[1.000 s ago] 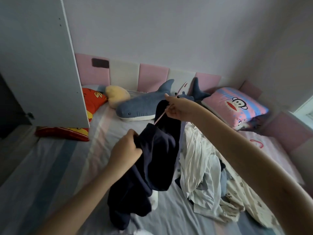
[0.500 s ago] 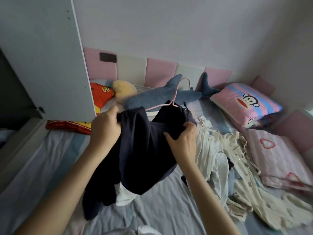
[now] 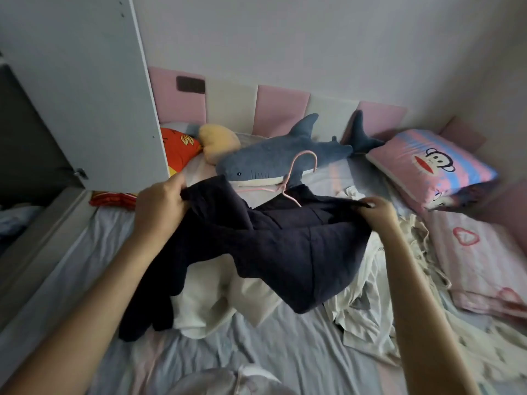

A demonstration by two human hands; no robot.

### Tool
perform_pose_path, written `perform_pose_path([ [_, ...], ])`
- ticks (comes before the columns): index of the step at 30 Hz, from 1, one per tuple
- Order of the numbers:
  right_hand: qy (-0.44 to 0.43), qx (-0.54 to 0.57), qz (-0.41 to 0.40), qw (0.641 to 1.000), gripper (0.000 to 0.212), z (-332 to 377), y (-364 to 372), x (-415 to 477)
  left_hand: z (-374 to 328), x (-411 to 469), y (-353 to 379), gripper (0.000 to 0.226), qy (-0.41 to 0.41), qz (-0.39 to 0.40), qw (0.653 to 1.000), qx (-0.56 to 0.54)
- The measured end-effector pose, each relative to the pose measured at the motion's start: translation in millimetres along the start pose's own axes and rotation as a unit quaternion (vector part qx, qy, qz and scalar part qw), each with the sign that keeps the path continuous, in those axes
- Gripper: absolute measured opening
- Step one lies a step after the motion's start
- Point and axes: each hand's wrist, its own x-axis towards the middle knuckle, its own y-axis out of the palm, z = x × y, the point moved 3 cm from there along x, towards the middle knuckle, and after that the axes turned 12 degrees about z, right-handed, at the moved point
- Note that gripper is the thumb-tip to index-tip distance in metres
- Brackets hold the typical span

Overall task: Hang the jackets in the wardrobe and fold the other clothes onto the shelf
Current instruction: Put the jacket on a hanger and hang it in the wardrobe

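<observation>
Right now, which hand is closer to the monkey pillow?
The right hand. It grips the dark jacket close by, lower left of the monkey pillow; the left hand grips the jacket's other end, far off by the wardrobe door.

Left hand [image 3: 159, 206]: bare; its back and thumb are in view.
Right hand [image 3: 379, 215]: bare; its back and knuckles are in view.
Left forearm [image 3: 94, 303]: uncovered from the wrist to the lower left corner of view.
Right forearm [image 3: 422, 303]: uncovered from the wrist to the bottom edge.
Clothing: pale grey creased fabric [image 3: 228, 380] low between the forearms (perhaps the person's own top; too blurred and cropped to tell).
</observation>
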Motion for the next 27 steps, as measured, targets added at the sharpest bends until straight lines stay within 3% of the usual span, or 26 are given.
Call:
perform_pose_path([
  [1, 0.071, -0.122, 0.081, 0.987, 0.022, -15.0, 14.0, -0.3, -1.2, 1.5, 0.2, 0.013, -0.004, -0.008, 1.000, -0.010],
  [2, 0.103, -0.227, 0.110, 0.962, 0.034, -24.8, 23.7, -4.7, -1.9, 3.6, 0.9, 0.011, -0.010, -0.013, 1.000, -0.015],
  [3, 0.074, -0.278, 0.088, 0.954, 0.043, -23.2, 33.8, -11.6, -1.1, 4.2, 1.7, 0.005, -0.015, -0.016, 1.000, -0.016],
  [5, -0.128, -0.203, -0.024, 0.970, 0.043, 2.5, 52.8, -39.3, -2.3, 6.9, 5.0, 0.014, -0.033, -0.013, 0.999, -0.016],
  [6, -0.246, -0.140, -0.036, 0.958, 0.038, 19.8, 67.3, -61.8, -4.4, 8.4, 7.4, 0.018, -0.044, -0.004, 0.999, -0.019],
  [8, -0.395, -0.155, 0.028, 0.905, 0.043, 49.4, 103.8, -102.2, -10.3, 12.0, 10.1, 0.020, -0.064, 0.008, 0.997, -0.030],
  [9, -0.417, -0.188, 0.062, 0.887, 0.055, 57.8, 122.1, -114.9, -12.9, 13.4, 10.2, 0.021, -0.073, 0.010, 0.997, -0.035],
  [11, -0.393, -0.220, 0.090, 0.888, 0.080, 68.6, 150.9, -127.3, -18.4, 15.4, 9.1, 0.024, -0.080, 0.010, 0.996, -0.043],
  [14, -0.405, -0.231, -0.040, 0.884, 0.093, 80.6, 174.8, -137.6, -28.5, 14.2, 6.4, 0.030, -0.076, 0.007, 0.995, -0.058],
  [16, -0.449, -0.200, -0.098, 0.865, 0.092, 88.1, 189.1, -155.5, -32.7, 13.3, 4.7, 0.030, -0.078, 0.005, 0.994, -0.073],
  [18, -0.460, -0.190, -0.086, 0.863, 0.084, 95.3, 204.9, -167.3, -34.9, 12.9, 3.7, 0.030, -0.084, 0.005, 0.993, -0.079],
  [23, -0.377, -0.227, -0.095, 0.893, 0.063, 121.7, 193.1, -141.1, -36.7, 5.9, 1.9, 0.036, -0.085, 0.010, 0.992, -0.097],
  [25, -0.351, -0.216, -0.025, 0.911, 0.043, 132.7, 180.0, -133.9, -31.3, 3.4, 3.1, 0.040, -0.097, 0.011, 0.990, -0.099],
  [27, -0.285, -0.003, 0.166, 0.944, 0.032, 144.5, 162.6, -127.9, -28.5, -0.6, 4.8, 0.042, -0.103, 0.014, 0.990, -0.096],
])
